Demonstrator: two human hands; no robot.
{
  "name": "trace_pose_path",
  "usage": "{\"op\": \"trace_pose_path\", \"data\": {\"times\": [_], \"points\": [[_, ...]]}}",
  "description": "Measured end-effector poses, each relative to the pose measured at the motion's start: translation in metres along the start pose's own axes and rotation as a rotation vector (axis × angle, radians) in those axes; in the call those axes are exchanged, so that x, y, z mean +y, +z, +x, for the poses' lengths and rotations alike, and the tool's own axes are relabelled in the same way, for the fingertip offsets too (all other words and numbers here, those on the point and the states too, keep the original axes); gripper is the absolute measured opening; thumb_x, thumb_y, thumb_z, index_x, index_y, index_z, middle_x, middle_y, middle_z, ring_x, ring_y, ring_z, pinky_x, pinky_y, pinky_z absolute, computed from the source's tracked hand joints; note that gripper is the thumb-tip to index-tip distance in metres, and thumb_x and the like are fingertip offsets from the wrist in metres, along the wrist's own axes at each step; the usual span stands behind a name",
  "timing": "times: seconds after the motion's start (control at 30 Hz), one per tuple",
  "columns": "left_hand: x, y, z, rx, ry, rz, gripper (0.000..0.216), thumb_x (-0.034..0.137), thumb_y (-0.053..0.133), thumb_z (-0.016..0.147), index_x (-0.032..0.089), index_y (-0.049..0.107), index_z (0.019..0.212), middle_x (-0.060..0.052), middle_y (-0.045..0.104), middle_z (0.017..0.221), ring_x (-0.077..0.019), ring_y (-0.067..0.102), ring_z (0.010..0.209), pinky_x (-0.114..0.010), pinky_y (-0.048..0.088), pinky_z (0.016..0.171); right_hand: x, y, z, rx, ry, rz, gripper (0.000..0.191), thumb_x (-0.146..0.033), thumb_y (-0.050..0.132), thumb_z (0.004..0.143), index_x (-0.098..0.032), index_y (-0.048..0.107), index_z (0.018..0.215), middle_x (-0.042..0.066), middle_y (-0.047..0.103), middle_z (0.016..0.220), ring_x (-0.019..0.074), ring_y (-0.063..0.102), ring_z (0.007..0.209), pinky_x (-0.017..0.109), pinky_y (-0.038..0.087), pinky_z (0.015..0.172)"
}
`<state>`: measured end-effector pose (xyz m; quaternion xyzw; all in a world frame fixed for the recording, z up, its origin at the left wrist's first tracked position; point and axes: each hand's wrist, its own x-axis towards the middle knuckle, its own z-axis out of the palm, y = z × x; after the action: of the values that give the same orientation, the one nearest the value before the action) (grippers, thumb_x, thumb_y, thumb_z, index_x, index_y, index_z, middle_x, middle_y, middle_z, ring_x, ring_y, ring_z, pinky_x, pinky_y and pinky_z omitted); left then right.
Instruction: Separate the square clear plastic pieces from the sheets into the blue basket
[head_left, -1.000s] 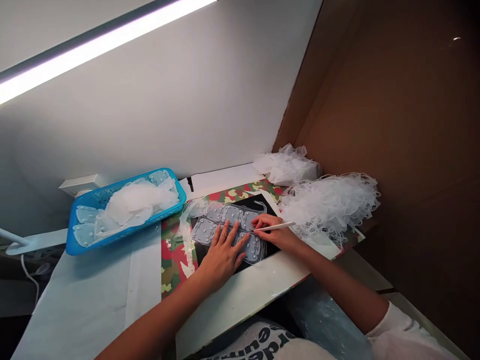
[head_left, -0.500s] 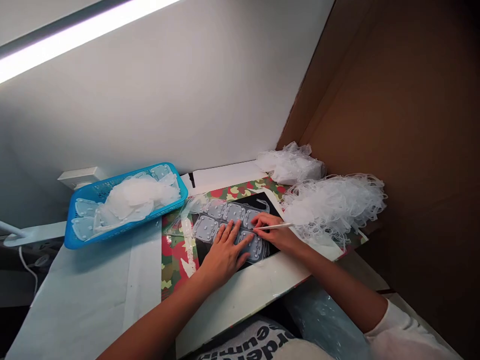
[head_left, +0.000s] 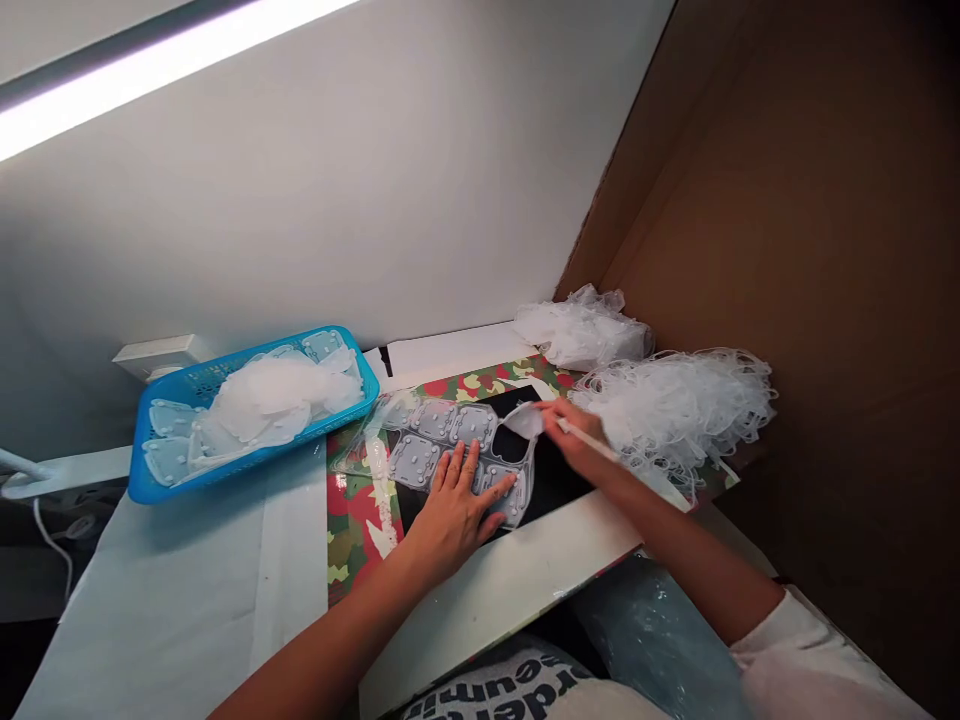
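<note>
A translucent, silicone-like sheet (head_left: 415, 460) of rounded square pads with small raised dots lies on a black mat (head_left: 559, 475). My left hand (head_left: 450, 510) rests flat on its near pads, fingers spread. My right hand (head_left: 581, 445) is closed at the sheet's right side, pinching the edge of one lifted translucent pad (head_left: 523, 420). A thin white stick (head_left: 592, 441) is also held in that hand, pointing back along the wrist. Below the lifted pad, an opening in the sheet shows the black mat, with thin frame strips around it.
A blue basket (head_left: 169, 487) holding a heap of similar translucent pads stands at the left. Tangled translucent strips (head_left: 682, 410) are piled at the right, with a second whitish heap (head_left: 585, 328) behind. A camouflage-patterned board (head_left: 349, 540) lies under the mat. A brown panel (head_left: 825, 300) rises at the right.
My right hand has moved slightly right and up, lifting one pad out of the sheet and leaving an opening there. My left hand stays flat on the sheet.
</note>
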<state>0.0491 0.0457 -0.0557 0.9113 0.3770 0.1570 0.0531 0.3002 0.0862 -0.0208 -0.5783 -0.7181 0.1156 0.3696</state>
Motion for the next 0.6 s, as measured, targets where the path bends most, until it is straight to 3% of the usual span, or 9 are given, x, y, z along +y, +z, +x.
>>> {"op": "trace_pose_path", "data": {"times": [0.07,0.13,0.2,0.27,0.33,0.43,0.5,0.6], "points": [[0.001,0.0,0.0,0.005,-0.007,-0.005,0.05,0.048,0.048,0.094,0.043,0.041,0.144,-0.009,0.014,0.162,-0.0413,0.018,0.146,-0.059,0.028,0.112,0.016,-0.021,0.014,0.247,0.187,-0.061,0.016,-0.028,0.048,0.091,-0.022,0.058,0.079,0.007,0.074,0.093,0.0191,0.065,0.074,0.029,0.049,0.067],[0.002,0.0,0.0,0.001,-0.013,-0.011,0.05,0.048,0.05,0.094,0.043,0.043,0.143,-0.009,0.021,0.16,-0.0409,0.02,0.145,-0.059,0.029,0.111,0.032,-0.042,0.025,0.434,0.247,-0.1,0.015,-0.029,0.053,0.087,-0.021,0.053,0.074,0.008,0.073,0.09,0.0198,0.063,0.073,0.03,0.048,0.067],[0.002,-0.001,0.0,-0.003,-0.017,-0.026,0.047,0.046,0.052,0.093,0.042,0.047,0.14,-0.009,0.031,0.155,-0.0395,0.024,0.143,-0.06,0.029,0.11,0.041,-0.058,0.031,0.571,0.265,-0.054,0.017,-0.031,0.057,0.082,-0.022,0.05,0.069,0.007,0.071,0.083,0.0204,0.061,0.073,0.032,0.048,0.067],[0.002,-0.005,0.0,-0.003,-0.026,-0.059,0.044,0.043,0.055,0.092,0.039,0.053,0.136,-0.01,0.04,0.148,-0.0377,0.03,0.14,-0.06,0.031,0.109,0.038,-0.066,0.033,0.639,0.307,0.137,0.022,-0.033,0.063,0.077,-0.022,0.048,0.065,0.003,0.065,0.071,0.0192,0.059,0.068,0.032,0.049,0.065],[0.001,-0.013,0.004,0.026,-0.061,-0.12,0.038,0.038,0.057,0.091,0.032,0.06,0.129,-0.011,0.046,0.144,-0.0356,0.036,0.136,-0.058,0.034,0.107,0.021,-0.065,0.029,0.544,0.348,0.453,0.027,-0.036,0.069,0.073,-0.022,0.049,0.063,0.0,0.06,0.065,0.017,0.057,0.064,0.031,0.051,0.064],[0.002,-0.033,0.025,0.111,-0.075,-0.318,0.028,0.025,0.051,0.093,0.024,0.064,0.118,-0.011,0.05,0.141,-0.0301,0.041,0.13,-0.052,0.037,0.106,-0.022,-0.053,0.015,0.178,0.383,0.917,0.028,-0.036,0.075,0.072,-0.022,0.053,0.066,-0.002,0.061,0.069,0.0146,0.059,0.066,0.03,0.053,0.067],[0.005,-0.046,0.046,0.094,0.021,-0.554,0.031,0.016,0.049,0.091,0.022,0.064,0.116,-0.01,0.056,0.135,-0.0256,0.047,0.125,-0.046,0.038,0.106,-0.052,-0.047,0.003,-0.002,0.398,1.096,0.027,-0.035,0.076,0.074,-0.022,0.053,0.067,-0.002,0.063,0.072,0.0133,0.059,0.066,0.028,0.054,0.067],[0.014,-0.058,0.072,-0.012,0.017,-1.013,0.03,0.015,0.061,0.079,0.022,0.069,0.108,-0.008,0.066,0.116,-0.0255,0.055,0.114,-0.039,0.041,0.102,-0.082,-0.044,-0.013,-0.075,0.415,1.235,0.026,-0.032,0.075,0.077,-0.022,0.054,0.068,-0.003,0.062,0.071,0.0105,0.057,0.062,0.023,0.051,0.061]]}}
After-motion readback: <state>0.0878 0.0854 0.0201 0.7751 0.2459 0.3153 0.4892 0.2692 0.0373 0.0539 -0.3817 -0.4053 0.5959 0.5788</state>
